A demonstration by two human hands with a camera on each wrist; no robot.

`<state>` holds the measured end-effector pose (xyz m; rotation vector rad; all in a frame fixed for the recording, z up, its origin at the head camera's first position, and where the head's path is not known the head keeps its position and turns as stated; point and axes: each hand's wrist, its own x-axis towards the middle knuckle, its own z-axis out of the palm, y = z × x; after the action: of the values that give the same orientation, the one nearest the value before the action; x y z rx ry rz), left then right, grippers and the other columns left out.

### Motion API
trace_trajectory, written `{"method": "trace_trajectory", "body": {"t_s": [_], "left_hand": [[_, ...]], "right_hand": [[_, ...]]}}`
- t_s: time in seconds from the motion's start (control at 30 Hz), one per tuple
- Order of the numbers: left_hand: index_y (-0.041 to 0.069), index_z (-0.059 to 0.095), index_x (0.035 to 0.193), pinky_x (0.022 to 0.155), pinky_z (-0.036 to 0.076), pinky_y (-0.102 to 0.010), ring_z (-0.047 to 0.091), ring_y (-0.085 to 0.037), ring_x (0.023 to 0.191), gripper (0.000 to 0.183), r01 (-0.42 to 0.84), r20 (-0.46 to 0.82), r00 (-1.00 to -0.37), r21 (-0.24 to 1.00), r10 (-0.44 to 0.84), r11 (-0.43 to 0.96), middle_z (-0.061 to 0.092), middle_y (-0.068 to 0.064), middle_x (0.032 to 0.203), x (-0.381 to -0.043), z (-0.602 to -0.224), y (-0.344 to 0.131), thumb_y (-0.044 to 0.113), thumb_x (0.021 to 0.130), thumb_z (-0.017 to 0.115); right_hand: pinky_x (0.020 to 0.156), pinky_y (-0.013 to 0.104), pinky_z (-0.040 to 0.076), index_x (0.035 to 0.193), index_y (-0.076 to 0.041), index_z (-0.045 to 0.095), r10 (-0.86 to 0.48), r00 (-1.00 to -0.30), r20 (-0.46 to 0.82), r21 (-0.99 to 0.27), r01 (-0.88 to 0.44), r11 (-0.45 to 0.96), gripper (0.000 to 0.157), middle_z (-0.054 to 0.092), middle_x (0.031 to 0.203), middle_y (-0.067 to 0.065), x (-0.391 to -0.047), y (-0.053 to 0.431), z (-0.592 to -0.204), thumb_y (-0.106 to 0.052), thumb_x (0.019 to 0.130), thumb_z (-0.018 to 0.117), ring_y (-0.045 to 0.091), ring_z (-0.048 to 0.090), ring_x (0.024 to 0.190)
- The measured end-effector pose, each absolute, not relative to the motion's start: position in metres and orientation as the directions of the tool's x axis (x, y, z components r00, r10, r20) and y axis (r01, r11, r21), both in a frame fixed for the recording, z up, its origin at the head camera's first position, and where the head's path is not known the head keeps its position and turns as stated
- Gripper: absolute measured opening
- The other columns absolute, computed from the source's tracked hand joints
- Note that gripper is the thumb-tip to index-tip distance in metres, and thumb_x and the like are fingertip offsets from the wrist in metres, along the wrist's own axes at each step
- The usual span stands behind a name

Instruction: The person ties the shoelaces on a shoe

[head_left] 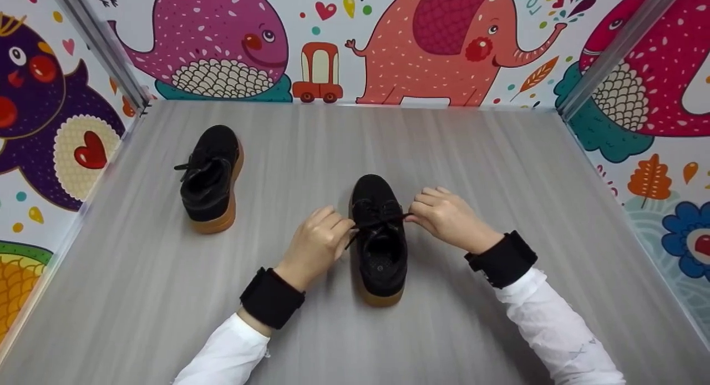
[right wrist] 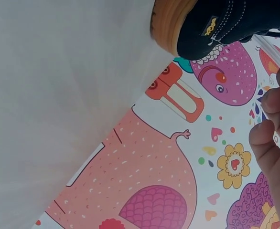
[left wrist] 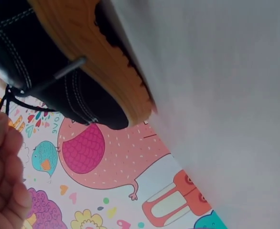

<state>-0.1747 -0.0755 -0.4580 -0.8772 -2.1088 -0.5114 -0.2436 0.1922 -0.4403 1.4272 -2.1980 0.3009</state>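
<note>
A black shoe [head_left: 380, 199] with a tan sole stands upright in the middle, toe pointing away from me. To its left, my left hand [head_left: 317, 238] pinches a piece of its black shoelace [left wrist: 27, 104] between thumb and fingertips. A loose lace end [left wrist: 68, 69] hangs beside the shoe's side in the left wrist view. My right hand [head_left: 450, 218] is on the other side and pinches the lace, which stretches out from the shoe's opening. In the right wrist view the curled fingers [right wrist: 262, 133] show at the right edge; their grip on the lace is cut off there.
A second black shoe [head_left: 213, 174] with a tan sole stands upright at the back left, its lace tied or hanging to one side. The grey surface [head_left: 299, 152] is bounded by printed panels [head_left: 333, 19] with cartoon animals at the back and both sides.
</note>
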Motion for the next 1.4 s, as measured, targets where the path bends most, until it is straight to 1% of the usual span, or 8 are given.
{"method": "trace_trajectory", "body": {"t_s": [0.1, 0.3, 0.53, 0.73, 0.83, 1.07, 1.23, 1.4], "left_hand": [[0.002, 0.069, 0.077, 0.059, 0.047, -0.027, 0.052, -0.018, 0.065, 0.011, 0.731, 0.783, -0.452, 0.051, 0.426, 0.681, 0.063, -0.005, 0.069, -0.175, -0.458, -0.078, 0.008, 0.075, 0.078], [0.002, 0.069, 0.075, 0.057, 0.045, -0.027, 0.050, -0.018, 0.063, 0.010, 0.724, 0.771, -0.440, 0.001, 0.460, 0.690, 0.062, -0.005, 0.067, -0.175, -0.458, -0.082, 0.008, 0.077, 0.076], [0.002, 0.067, 0.071, 0.066, 0.050, -0.029, 0.054, -0.019, 0.066, 0.012, 0.704, 0.757, -0.437, -0.049, 0.486, 0.709, 0.062, -0.005, 0.066, -0.176, -0.459, -0.086, 0.006, 0.073, 0.077], [0.002, 0.067, 0.068, 0.058, 0.045, -0.027, 0.048, -0.018, 0.061, 0.012, 0.705, 0.756, -0.427, -0.064, 0.496, 0.706, 0.062, -0.004, 0.063, -0.177, -0.463, -0.089, 0.006, 0.073, 0.077], [0.001, 0.068, 0.069, 0.055, 0.042, -0.027, 0.046, -0.017, 0.059, 0.010, 0.708, 0.751, -0.429, -0.066, 0.503, 0.703, 0.062, -0.005, 0.063, -0.178, -0.466, -0.091, 0.005, 0.074, 0.076], [0.001, 0.069, 0.071, 0.053, 0.040, -0.025, 0.044, -0.016, 0.056, 0.006, 0.695, 0.732, -0.434, -0.100, 0.525, 0.713, 0.062, -0.005, 0.062, -0.178, -0.471, -0.095, 0.003, 0.073, 0.075], [0.002, 0.070, 0.071, 0.051, 0.038, -0.024, 0.042, -0.015, 0.055, 0.006, 0.678, 0.727, -0.438, -0.120, 0.529, 0.726, 0.061, -0.004, 0.060, -0.177, -0.471, -0.095, 0.003, 0.073, 0.075], [0.001, 0.070, 0.072, 0.054, 0.043, -0.026, 0.047, -0.018, 0.057, 0.007, 0.665, 0.756, -0.430, -0.104, 0.493, 0.740, 0.062, -0.006, 0.062, -0.176, -0.471, -0.092, 0.000, 0.070, 0.076]], "right_hand": [[0.056, 0.028, 0.032, 0.074, -0.011, 0.057, -0.793, -0.327, 0.515, 0.074, -0.904, 0.421, 0.021, 0.051, 0.069, 0.000, -0.244, 0.195, -0.442, -0.024, 0.090, 0.064, 0.016, 0.044, 0.064], [0.057, 0.028, 0.030, 0.073, -0.013, 0.057, -0.794, -0.310, 0.522, 0.094, -0.905, 0.416, 0.022, 0.051, 0.069, -0.001, -0.244, 0.199, -0.444, -0.025, 0.091, 0.063, 0.016, 0.045, 0.065], [0.058, 0.029, 0.031, 0.074, -0.012, 0.058, -0.793, -0.266, 0.547, 0.103, -0.919, 0.380, 0.018, 0.053, 0.069, -0.002, -0.246, 0.202, -0.446, -0.019, 0.083, 0.071, 0.015, 0.045, 0.064], [0.058, 0.028, 0.029, 0.073, -0.012, 0.058, -0.796, -0.255, 0.549, 0.061, -0.937, 0.343, 0.017, 0.052, 0.068, -0.002, -0.247, 0.203, -0.449, -0.016, 0.083, 0.071, 0.015, 0.043, 0.064], [0.058, 0.028, 0.030, 0.072, -0.012, 0.057, -0.799, -0.256, 0.544, 0.053, -0.940, 0.337, 0.018, 0.051, 0.067, -0.002, -0.248, 0.204, -0.452, -0.014, 0.082, 0.072, 0.015, 0.043, 0.064], [0.058, 0.028, 0.035, 0.071, -0.012, 0.055, -0.795, -0.270, 0.544, 0.018, -0.943, 0.333, 0.021, 0.049, 0.067, -0.003, -0.245, 0.205, -0.458, -0.015, 0.085, 0.069, 0.013, 0.042, 0.064], [0.057, 0.027, 0.031, 0.069, -0.012, 0.052, -0.777, -0.268, 0.570, 0.017, -0.941, 0.338, 0.023, 0.045, 0.065, -0.002, -0.242, 0.205, -0.460, -0.015, 0.088, 0.067, 0.013, 0.040, 0.061], [0.057, 0.027, 0.031, 0.071, -0.011, 0.053, -0.751, -0.312, 0.582, -0.012, -0.927, 0.375, 0.022, 0.047, 0.066, -0.002, -0.236, 0.202, -0.462, -0.016, 0.089, 0.066, 0.014, 0.041, 0.062]]}}
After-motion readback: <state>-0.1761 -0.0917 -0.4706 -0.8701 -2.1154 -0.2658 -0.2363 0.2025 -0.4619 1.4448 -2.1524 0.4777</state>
